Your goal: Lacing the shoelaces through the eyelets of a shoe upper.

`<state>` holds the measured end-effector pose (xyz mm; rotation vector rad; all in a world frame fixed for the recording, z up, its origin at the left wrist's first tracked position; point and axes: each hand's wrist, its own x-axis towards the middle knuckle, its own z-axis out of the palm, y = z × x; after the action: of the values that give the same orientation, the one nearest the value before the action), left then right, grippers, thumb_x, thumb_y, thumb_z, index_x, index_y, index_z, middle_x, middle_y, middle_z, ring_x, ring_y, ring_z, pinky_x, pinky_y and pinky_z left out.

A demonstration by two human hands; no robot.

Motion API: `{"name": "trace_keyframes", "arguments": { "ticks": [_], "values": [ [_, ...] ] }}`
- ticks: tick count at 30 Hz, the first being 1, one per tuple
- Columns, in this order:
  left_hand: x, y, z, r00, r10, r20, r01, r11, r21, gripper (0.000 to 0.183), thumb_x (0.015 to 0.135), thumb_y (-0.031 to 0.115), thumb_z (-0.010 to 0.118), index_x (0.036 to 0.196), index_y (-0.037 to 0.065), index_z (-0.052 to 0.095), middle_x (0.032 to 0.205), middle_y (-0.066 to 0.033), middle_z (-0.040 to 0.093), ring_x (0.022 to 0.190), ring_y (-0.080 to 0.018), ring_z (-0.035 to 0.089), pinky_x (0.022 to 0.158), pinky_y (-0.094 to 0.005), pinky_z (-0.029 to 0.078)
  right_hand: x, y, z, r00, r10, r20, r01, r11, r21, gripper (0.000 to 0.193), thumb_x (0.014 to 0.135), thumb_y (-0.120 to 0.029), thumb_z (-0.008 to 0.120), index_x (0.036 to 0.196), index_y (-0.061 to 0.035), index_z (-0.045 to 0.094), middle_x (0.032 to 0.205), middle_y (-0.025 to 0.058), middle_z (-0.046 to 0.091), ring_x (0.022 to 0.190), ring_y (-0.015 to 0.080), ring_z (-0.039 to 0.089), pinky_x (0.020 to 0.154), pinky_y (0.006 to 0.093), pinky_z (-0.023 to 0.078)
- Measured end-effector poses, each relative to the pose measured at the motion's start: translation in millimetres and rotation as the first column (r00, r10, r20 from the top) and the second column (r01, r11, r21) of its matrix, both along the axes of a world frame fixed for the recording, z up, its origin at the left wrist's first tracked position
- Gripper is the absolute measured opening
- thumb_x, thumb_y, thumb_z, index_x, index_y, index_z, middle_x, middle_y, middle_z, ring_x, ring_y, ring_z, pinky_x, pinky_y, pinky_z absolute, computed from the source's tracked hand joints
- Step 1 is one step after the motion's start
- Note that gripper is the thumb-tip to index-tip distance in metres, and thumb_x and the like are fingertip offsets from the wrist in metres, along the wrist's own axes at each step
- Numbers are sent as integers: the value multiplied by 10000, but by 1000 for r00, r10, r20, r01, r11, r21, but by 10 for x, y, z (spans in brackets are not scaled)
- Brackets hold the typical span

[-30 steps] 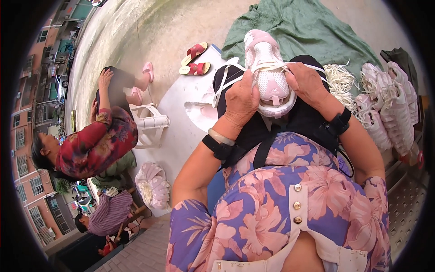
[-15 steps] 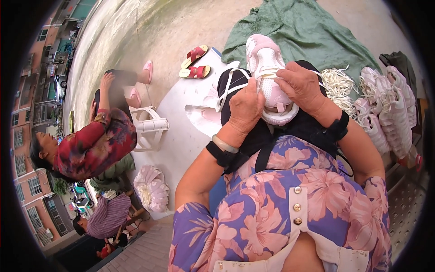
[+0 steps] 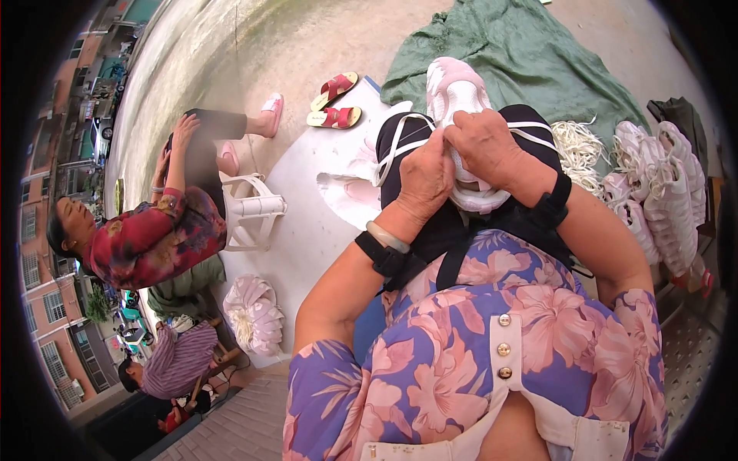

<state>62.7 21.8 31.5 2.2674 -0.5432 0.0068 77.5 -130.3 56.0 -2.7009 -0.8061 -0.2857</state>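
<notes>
A pink and white sneaker (image 3: 459,83) stands between my knees, toe pointing away from me. A white shoelace (image 3: 393,157) runs from it in loose loops over both of my black-trousered thighs. My left hand (image 3: 424,177) is closed in a pinch at the left side of the shoe's lacing. Bent over the tongue, my right hand (image 3: 486,150) pinches close beside it, fingertips nearly meeting the left ones. Both hands seem to grip the lace; the fingers cover the eyelets and the exact bit held.
At the right lie a heap of white laces (image 3: 578,154) and several sneakers (image 3: 669,200). A green cloth (image 3: 507,58) spreads ahead. Red slippers (image 3: 336,117), a white plastic stool (image 3: 257,206), a bundle of pale shoe parts (image 3: 254,313) and a seated person (image 3: 157,242) are leftward.
My right hand has moved left and inward over the shoe's lacing, now beside my left hand. The lace strand seen between the hands is now covered. The seated person's feet have shifted.
</notes>
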Motion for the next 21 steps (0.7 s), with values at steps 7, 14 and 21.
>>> {"name": "trace_keyframes", "arguments": {
  "ticks": [7,14,21],
  "values": [
    [-54,58,54,990,-24,142,19,999,38,357,767,38,504,1116,-33,501,775,-184,593,711,-345,593,607,-410,482,-637,-951,260,974,-225,0,224,967,122,123,732,-64,625,714,-65,504,677,101,459,602,297,507,540,392,396],
    [-96,28,186,995,-27,94,21,998,66,352,795,136,598,1104,-19,528,771,-182,587,677,-340,591,609,-398,479,-1921,-2692,-454,751,-639,-166,655,752,66,43,811,-65,589,834,-31,577,775,132,559,689,313,555,626,359,436],
    [159,-13,379,941,1,337,-63,983,173,340,757,189,680,1041,36,574,827,-121,572,726,-300,562,620,-380,450,-1321,-1770,-187,892,-416,-179,435,896,85,156,728,-49,636,877,-45,591,837,121,565,830,320,553,726,410,429]
  ]
}}
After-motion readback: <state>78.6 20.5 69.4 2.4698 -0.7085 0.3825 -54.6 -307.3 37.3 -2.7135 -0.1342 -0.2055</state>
